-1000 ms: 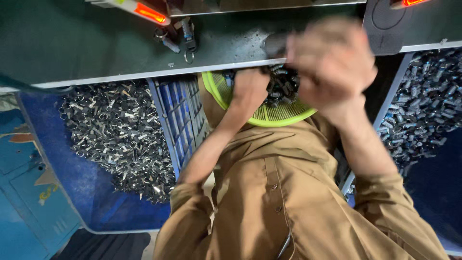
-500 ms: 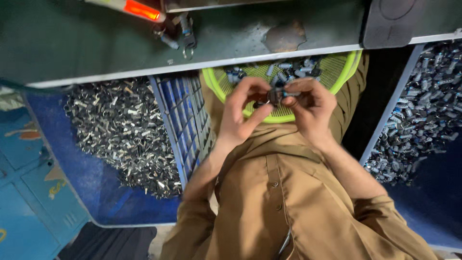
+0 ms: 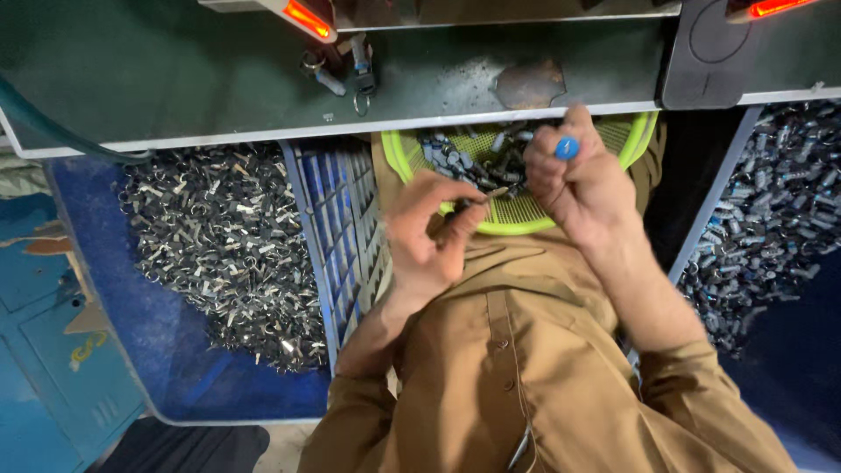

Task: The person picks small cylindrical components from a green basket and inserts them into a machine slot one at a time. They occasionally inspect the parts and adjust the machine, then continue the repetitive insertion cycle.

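While both hands pinch: small blue-capped metal part (image 3: 567, 148) right hand (image 3: 583, 188), thin metal piece (image 3: 496, 193) left hand (image 3: 429, 232).

Right hand (image 3: 583, 180) hides part of green basket (image 3: 517, 223); left fingertips blurred.

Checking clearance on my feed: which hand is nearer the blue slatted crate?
Left. The left hand hangs just beside the blue slatted crate, nearly over its edge; the right hand is farther off, above the green basket.

Dark green metal bench top (image 3: 175, 79), scuffed, lit by orange-red lamps (image 3: 307, 17). Blue tubs (image 3: 114, 342) either side, heaped with small metal pieces. Blue-painted surface (image 3: 44, 368) at left, possibly a cabinet.
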Demonstrator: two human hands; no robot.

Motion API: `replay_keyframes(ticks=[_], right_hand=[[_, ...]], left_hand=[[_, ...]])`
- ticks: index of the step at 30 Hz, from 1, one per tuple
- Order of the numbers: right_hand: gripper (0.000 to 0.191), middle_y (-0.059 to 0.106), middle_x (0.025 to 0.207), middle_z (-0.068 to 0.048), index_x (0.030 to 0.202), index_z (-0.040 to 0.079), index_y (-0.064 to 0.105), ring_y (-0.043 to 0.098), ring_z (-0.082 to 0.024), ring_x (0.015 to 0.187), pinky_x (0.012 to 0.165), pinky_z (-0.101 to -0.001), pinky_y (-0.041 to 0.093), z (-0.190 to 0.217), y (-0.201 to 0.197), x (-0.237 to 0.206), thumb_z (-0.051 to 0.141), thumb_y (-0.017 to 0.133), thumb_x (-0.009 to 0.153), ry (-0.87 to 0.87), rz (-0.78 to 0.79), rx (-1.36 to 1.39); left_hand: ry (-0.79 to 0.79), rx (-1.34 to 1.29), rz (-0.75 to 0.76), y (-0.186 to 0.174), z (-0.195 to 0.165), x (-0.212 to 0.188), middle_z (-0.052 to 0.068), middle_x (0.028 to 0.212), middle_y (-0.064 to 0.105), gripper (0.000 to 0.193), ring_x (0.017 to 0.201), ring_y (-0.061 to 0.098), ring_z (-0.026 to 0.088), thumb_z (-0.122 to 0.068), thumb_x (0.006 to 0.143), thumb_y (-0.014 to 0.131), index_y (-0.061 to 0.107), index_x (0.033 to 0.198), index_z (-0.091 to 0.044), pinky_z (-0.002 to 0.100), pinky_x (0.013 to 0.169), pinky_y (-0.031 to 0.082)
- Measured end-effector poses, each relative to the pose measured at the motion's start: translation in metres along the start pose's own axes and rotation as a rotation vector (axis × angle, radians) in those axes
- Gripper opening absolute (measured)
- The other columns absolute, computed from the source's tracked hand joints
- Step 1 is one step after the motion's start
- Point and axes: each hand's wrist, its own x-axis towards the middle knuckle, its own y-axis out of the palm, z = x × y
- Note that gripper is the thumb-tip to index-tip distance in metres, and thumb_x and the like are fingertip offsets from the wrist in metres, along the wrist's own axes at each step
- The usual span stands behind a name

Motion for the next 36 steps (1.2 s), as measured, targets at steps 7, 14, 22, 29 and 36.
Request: replay_keyframes(ticks=[7, 14, 22, 29, 36], right_hand=[[0.027, 0.059, 0.095, -0.007, 0.109, 0.009, 0.060, 0.055, -0.014, 0.082, 0.072, -0.0223, 0.049, 0.016, 0.029, 0.011, -0.014, 0.065, 0.096, 0.029, 0.127, -0.005], [0.022, 0.072, 0.094, -0.017, 0.109, 0.006, 0.061, 0.068, -0.021, 0.081, 0.070, -0.0280, 0.055, 0.012, 0.037, 0.007, -0.008, 0.072, 0.097, -0.210, 0.233, -0.636], [0.024, 0.071, 0.101, -0.025, 0.102, 0.001, 0.048, 0.076, -0.030, 0.103, 0.086, -0.0388, 0.065, 0.004, 0.001, -0.016, -0.017, 0.064, 0.100, -0.629, 0.074, -1.550], [0.017, 0.071, 0.107, -0.026, 0.109, 0.001, 0.047, 0.074, -0.027, 0.099, 0.086, -0.0385, 0.062, 0.006, -0.021, -0.037, -0.013, 0.056, 0.106, -0.516, -0.102, -1.029], [0.015, 0.073, 0.106, -0.017, 0.114, -0.001, 0.057, 0.070, -0.019, 0.091, 0.086, -0.0306, 0.058, 0.011, -0.051, -0.059, -0.012, 0.060, 0.104, -0.641, -0.179, -0.934]], left_hand=[[-0.274, -0.481, -0.001, -0.006, 0.018, -0.011, 0.009, 0.102, 0.070, 0.017, 0.078, 0.059, 0.014, -0.018, 0.102, 0.064, 0.066, 0.101, 0.000, 0.028, 0.069, 0.047], [0.047, -0.224, -0.067, -0.008, 0.014, -0.007, 0.007, 0.089, 0.064, 0.018, 0.078, 0.062, 0.016, -0.014, 0.097, 0.075, 0.065, 0.105, -0.001, 0.027, 0.067, 0.049], [0.053, -0.143, -0.055, -0.006, 0.012, 0.002, 0.006, 0.088, 0.066, 0.011, 0.072, 0.063, 0.013, 0.000, 0.095, 0.075, 0.067, 0.103, -0.003, 0.024, 0.065, 0.050], [-0.084, -0.176, 0.068, 0.012, 0.017, 0.003, 0.005, 0.084, 0.064, 0.013, 0.072, 0.060, 0.015, 0.001, 0.093, 0.075, 0.067, 0.102, -0.002, 0.026, 0.069, 0.049], [0.005, -0.047, 0.136, 0.023, 0.007, -0.008, 0.006, 0.085, 0.064, 0.011, 0.076, 0.064, 0.017, -0.003, 0.092, 0.074, 0.068, 0.101, -0.004, 0.028, 0.072, 0.052]])
